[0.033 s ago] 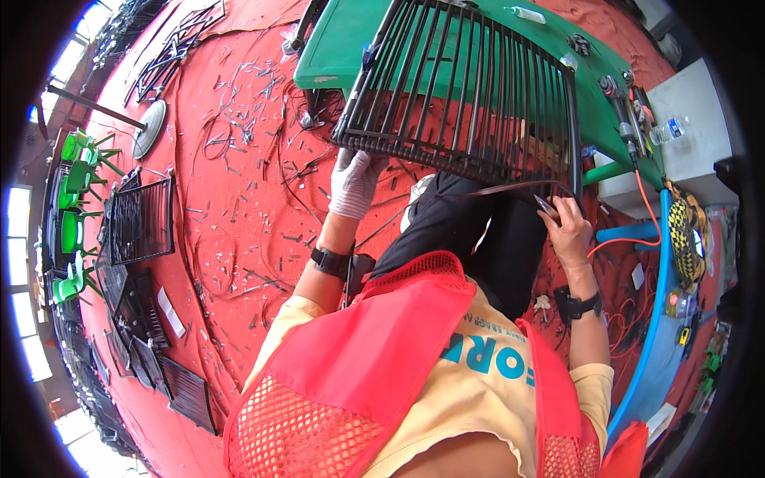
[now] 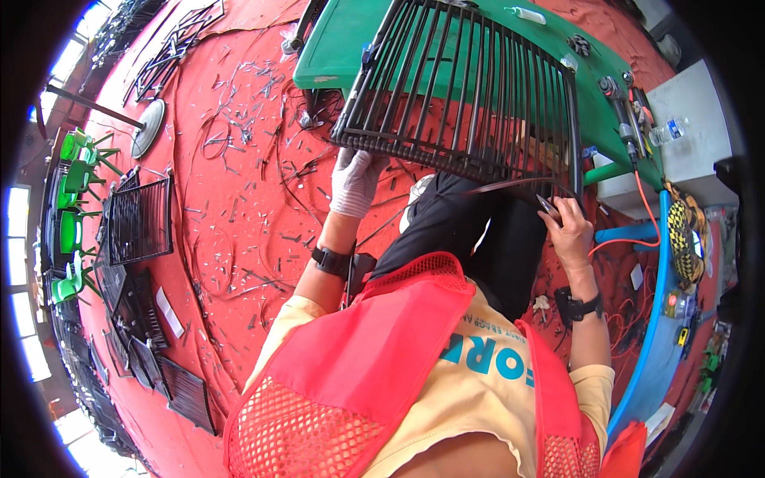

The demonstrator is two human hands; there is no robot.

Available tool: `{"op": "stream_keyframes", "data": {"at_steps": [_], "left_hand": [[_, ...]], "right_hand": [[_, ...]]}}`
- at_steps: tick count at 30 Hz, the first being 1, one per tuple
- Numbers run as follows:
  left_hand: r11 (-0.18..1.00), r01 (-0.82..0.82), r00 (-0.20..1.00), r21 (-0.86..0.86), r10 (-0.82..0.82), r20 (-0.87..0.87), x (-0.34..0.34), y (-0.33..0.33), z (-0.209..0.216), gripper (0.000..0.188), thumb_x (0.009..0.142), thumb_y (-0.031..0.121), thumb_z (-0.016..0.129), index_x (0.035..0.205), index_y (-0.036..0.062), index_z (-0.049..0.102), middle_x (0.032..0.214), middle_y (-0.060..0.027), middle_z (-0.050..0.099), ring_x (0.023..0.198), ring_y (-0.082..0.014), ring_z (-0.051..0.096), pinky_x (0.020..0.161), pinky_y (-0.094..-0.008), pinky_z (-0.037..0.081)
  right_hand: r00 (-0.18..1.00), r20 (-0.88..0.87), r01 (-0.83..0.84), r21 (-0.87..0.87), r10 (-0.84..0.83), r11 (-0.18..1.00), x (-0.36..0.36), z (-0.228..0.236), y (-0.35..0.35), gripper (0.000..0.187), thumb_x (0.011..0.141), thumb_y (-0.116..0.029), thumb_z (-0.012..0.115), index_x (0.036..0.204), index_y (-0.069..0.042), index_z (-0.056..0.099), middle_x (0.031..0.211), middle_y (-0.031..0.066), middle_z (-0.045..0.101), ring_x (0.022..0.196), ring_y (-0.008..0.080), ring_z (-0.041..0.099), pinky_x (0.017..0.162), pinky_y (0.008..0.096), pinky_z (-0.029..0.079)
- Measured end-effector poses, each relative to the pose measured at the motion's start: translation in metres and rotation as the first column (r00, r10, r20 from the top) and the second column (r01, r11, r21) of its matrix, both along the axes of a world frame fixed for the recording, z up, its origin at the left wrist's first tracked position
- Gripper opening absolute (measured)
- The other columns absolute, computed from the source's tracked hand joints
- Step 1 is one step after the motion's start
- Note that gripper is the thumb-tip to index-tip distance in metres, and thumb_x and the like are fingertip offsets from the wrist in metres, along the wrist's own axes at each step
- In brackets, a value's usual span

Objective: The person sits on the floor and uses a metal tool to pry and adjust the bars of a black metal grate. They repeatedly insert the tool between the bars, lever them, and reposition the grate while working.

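A black slatted frame (image 2: pixel 422 153) with many thin parallel bars leans over the edge of the green table (image 2: pixel 327 68). Its near rail looks wrapped in dark strip at the left part. My left hand (image 2: pixel 356 182), in a pale striped glove, is closed on the rail's left end from below. Bare and closed, my right hand (image 2: pixel 569 231) pinches a small pointed metal tool (image 2: pixel 545 204) beside the frame's near right corner; its exact kind is too small to tell. A flat dark brown strip (image 2: pixel 510 184) curves along the near rail just above that tool, its left end loose.
Scraps of strip litter the red floor (image 2: pixel 239 199). More black slatted frames (image 2: pixel 142 219) lie at the left, near green chairs (image 2: pixel 72 231). Power tools (image 2: pixel 621 111) and an orange cord (image 2: pixel 647 203) sit on the table's right side, with a blue bench (image 2: pixel 649 342) nearer.
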State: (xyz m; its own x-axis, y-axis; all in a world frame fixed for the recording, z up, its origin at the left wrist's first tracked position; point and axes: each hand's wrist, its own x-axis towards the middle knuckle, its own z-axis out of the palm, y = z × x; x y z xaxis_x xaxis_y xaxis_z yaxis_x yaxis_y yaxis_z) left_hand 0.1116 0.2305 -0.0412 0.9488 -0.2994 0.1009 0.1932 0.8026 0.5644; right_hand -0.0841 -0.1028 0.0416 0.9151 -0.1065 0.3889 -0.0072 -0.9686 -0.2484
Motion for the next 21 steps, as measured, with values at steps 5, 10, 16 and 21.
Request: {"op": "stream_keyframes", "data": {"at_steps": [5, 10, 16, 21], "left_hand": [[0.996, 0.021, 1.000, -0.082, -0.020, 0.020, 0.022, -0.019, 0.028, 0.027, 0.089, 0.005, 0.059, 0.115, 0.0044, 0.054, 0.109, -0.0088, 0.062, 0.099, -0.0239, 0.062, 0.086, -0.0396, 0.054], [0.973, 0.121, 0.980, -0.199, -0.086, 0.177, 0.033, -0.029, 0.085, 0.038, 0.094, 0.011, 0.051, 0.130, 0.0026, 0.044, 0.129, -0.0134, 0.052, 0.116, -0.0261, 0.054, 0.095, -0.0418, 0.050], [0.888, 0.160, 0.978, -0.431, -0.084, 0.189, 0.059, -0.049, 0.137, 0.040, 0.096, 0.021, 0.055, 0.129, 0.0001, 0.044, 0.130, -0.0172, 0.047, 0.120, -0.0311, 0.049, 0.101, -0.0414, 0.047], [0.797, 0.236, 0.969, -0.555, -0.150, 0.195, 0.090, -0.064, 0.159, 0.038, 0.094, 0.024, 0.057, 0.124, 0.0037, 0.046, 0.126, -0.0156, 0.048, 0.114, -0.0368, 0.054, 0.093, -0.0494, 0.053]], "right_hand": [[0.998, -0.053, -0.021, -0.091, 0.016, 0.996, 0.010, 0.060, 0.005, 0.033, 0.074, -0.020, 0.077, 0.099, -0.005, 0.062, 0.091, 0.0087, 0.062, 0.073, 0.0327, 0.064, 0.059, 0.0390, 0.052], [0.998, 0.002, -0.066, -0.203, 0.068, 0.977, 0.027, 0.132, 0.004, 0.035, 0.074, -0.018, 0.077, 0.104, -0.006, 0.063, 0.078, 0.0068, 0.064, 0.067, 0.0257, 0.065, 0.055, 0.0360, 0.049], [0.995, 0.067, -0.055, -0.236, 0.073, 0.970, 0.041, 0.200, 0.009, 0.030, 0.081, -0.018, 0.072, 0.106, -0.005, 0.063, 0.084, 0.0110, 0.067, 0.071, 0.0280, 0.066, 0.063, 0.0341, 0.050], [0.999, -0.033, -0.017, -0.184, 0.011, 0.983, 0.049, 0.235, 0.012, 0.028, 0.084, -0.021, 0.069, 0.104, -0.002, 0.062, 0.079, 0.0138, 0.067, 0.069, 0.0282, 0.065, 0.062, 0.0341, 0.048]]}}
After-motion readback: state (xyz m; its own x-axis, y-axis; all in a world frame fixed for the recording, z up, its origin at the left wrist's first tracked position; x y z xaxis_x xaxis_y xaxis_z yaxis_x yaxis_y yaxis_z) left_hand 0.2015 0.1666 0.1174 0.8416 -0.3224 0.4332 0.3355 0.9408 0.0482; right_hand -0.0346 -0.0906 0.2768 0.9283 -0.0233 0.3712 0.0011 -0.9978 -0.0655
